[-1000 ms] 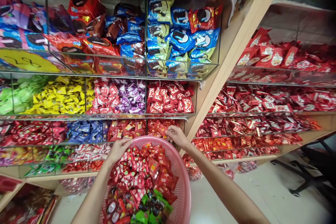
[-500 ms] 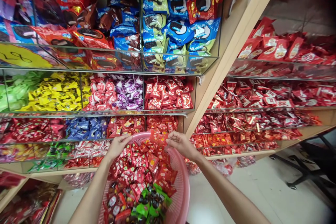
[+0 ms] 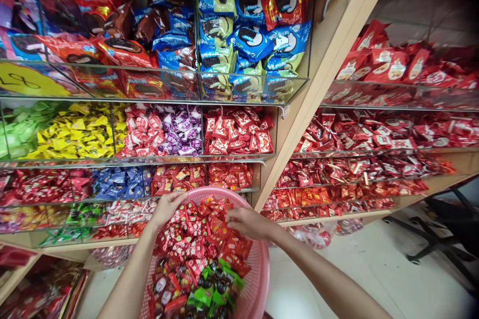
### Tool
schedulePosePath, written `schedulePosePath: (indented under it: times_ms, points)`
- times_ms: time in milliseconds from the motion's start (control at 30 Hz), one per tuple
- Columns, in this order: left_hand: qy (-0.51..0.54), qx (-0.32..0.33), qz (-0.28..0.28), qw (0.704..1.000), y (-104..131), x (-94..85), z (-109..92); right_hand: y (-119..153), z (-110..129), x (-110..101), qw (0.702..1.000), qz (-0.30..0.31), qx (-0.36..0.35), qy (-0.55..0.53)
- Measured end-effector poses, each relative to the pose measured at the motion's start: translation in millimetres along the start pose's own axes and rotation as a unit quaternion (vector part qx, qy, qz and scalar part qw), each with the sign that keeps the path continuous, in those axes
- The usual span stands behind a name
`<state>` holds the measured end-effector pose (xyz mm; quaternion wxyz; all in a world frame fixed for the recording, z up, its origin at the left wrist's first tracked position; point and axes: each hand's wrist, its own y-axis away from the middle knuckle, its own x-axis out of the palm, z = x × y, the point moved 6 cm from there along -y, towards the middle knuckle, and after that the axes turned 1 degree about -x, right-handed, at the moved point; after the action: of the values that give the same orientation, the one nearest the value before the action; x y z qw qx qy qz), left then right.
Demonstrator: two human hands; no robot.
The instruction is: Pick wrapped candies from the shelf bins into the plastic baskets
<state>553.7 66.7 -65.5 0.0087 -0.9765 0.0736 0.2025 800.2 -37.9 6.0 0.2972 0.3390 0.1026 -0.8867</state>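
Observation:
My left hand (image 3: 166,209) is closed around the left rim of a pink plastic basket (image 3: 260,279). Wrapped candies fill much of the basket: red packets (image 3: 190,234) towards the far side, green-and-dark ones (image 3: 215,286) closer to me, and brownish-red ones (image 3: 166,289) at the near left. My right hand (image 3: 247,222) is inside the far right part of the basket, fingers curled at a red candy packet (image 3: 220,212) on the pile. The fingers partly hide what they pinch.
Shelves with clear dividers stand in front, holding yellow candies (image 3: 80,129), blue candies (image 3: 121,182) and large blue cookie packs (image 3: 250,42). A slanted wooden post (image 3: 318,84) parts them from red-packet shelves (image 3: 374,132). A black chair base (image 3: 430,239) stands on the floor at right.
My right hand has moved down and left from the far rim onto the candies, lowering the red packet it held. My left hand stays on the rim. The view has shifted slightly.

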Motion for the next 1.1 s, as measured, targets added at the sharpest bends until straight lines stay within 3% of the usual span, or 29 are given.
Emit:
schedulePosePath:
  times_ms: [367, 633, 767, 900, 967, 1033, 1100]
  points:
    - [-0.011, 0.006, -0.007, 1.0, 0.7, -1.7, -5.9, -9.9, -6.7, 12.5, 0.972, 0.012, -0.005, 0.234]
    - [-0.015, 0.002, -0.001, 1.0, 2.1, -0.4, -8.2, -13.3, -8.2, 29.8, 0.943, 0.009, 0.053, 0.328]
    - [-0.016, 0.002, -0.001, 1.0, 1.9, -0.8, -7.9, -17.7, 3.0, 6.2, 0.95, -0.038, 0.073, 0.3]
    - [-0.005, 0.004, -0.005, 1.0, 0.5, -2.0, -3.2, -41.5, 5.2, -32.5, 0.943, -0.167, 0.04, 0.284]
    - [0.0, 0.002, -0.003, 1.0, 0.3, -2.0, -1.1, -60.4, -0.8, -44.4, 0.928, -0.216, -0.005, 0.305]
    - [0.001, 0.0, 0.001, 1.0, 0.5, -1.6, -0.3, -81.6, -14.6, -49.5, 0.918, -0.225, -0.024, 0.326]
    - [-0.003, 0.006, 0.004, 1.0, 0.9, -1.7, -1.2, -102.1, -34.2, -53.2, 0.929, -0.214, 0.006, 0.301]
